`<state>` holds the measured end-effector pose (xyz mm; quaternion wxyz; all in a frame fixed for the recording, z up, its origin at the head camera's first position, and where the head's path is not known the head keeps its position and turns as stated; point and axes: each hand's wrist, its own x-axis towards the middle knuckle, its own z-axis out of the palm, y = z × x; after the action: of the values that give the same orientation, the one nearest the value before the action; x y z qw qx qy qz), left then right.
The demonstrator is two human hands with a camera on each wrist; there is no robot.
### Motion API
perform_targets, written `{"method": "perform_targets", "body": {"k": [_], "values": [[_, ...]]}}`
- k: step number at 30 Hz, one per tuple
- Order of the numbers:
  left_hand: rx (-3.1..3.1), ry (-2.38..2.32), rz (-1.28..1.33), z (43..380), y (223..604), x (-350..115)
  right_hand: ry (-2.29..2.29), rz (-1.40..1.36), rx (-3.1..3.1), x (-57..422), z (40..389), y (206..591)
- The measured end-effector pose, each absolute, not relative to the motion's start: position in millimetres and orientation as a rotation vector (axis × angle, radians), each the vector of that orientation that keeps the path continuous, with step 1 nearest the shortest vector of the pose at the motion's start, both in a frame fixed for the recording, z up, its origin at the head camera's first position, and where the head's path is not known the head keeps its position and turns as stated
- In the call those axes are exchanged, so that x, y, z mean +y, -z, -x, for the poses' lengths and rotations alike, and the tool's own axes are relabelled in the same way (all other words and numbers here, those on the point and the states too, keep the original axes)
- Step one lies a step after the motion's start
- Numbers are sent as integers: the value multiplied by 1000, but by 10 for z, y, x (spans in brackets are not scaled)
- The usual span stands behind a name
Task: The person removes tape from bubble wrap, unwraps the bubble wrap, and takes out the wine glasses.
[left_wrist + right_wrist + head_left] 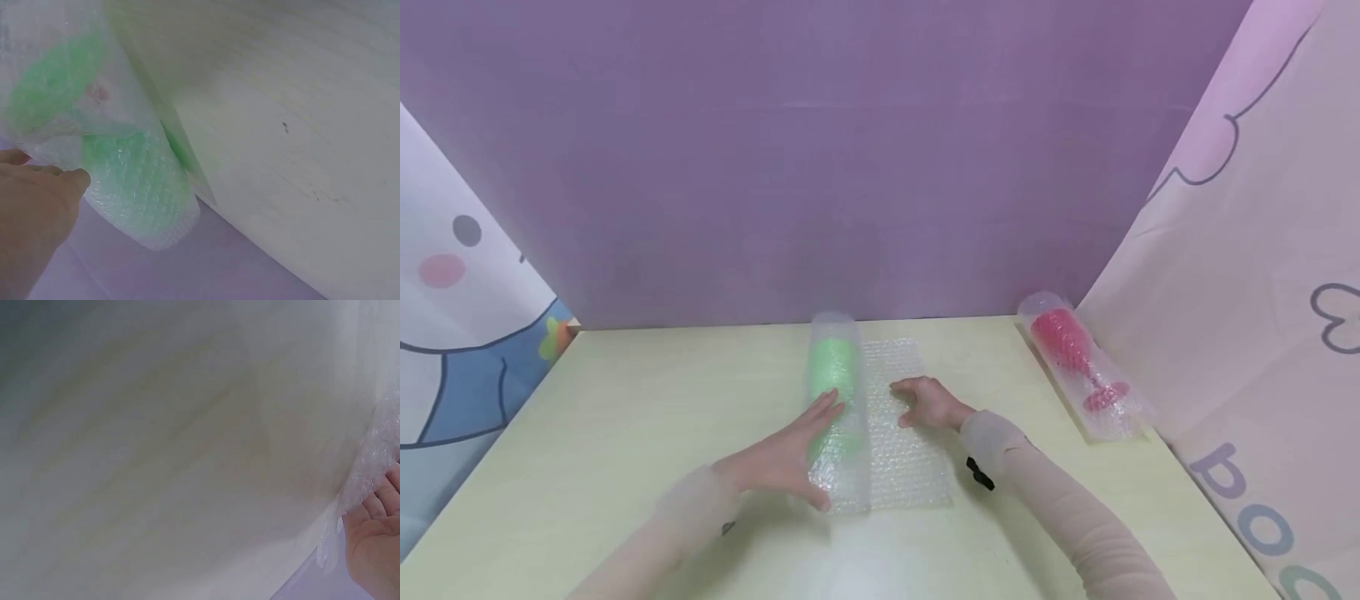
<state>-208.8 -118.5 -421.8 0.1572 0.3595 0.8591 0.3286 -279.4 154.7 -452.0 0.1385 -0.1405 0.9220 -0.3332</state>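
Observation:
A green goblet (833, 364) lies rolled in bubble wrap in the middle of the table, its ribbed cup toward the back wall. The loose flap of bubble wrap (906, 471) is spread flat to its right. My left hand (784, 454) rests along the roll's left side, thumb and fingers spread apart. In the left wrist view the goblet's round foot (59, 81) shows through the plastic. On the flap lies my right hand (931, 403), fingers loosely bent; its fingertips touch the bubble wrap (369, 469) in the right wrist view.
A pink goblet (1063, 342) wrapped in bubble wrap lies at the table's right edge. A purple wall (865, 167) stands behind the pale table (647, 400), and printed cloths (1247, 275) hang at both sides.

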Motion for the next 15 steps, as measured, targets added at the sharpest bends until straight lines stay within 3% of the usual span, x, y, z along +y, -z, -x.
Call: {"method": "perform_targets", "body": {"k": [15], "values": [[2818, -687, -999, 1961, 4300, -1324, 952, 410, 2665, 1543, 2786, 4498]]}}
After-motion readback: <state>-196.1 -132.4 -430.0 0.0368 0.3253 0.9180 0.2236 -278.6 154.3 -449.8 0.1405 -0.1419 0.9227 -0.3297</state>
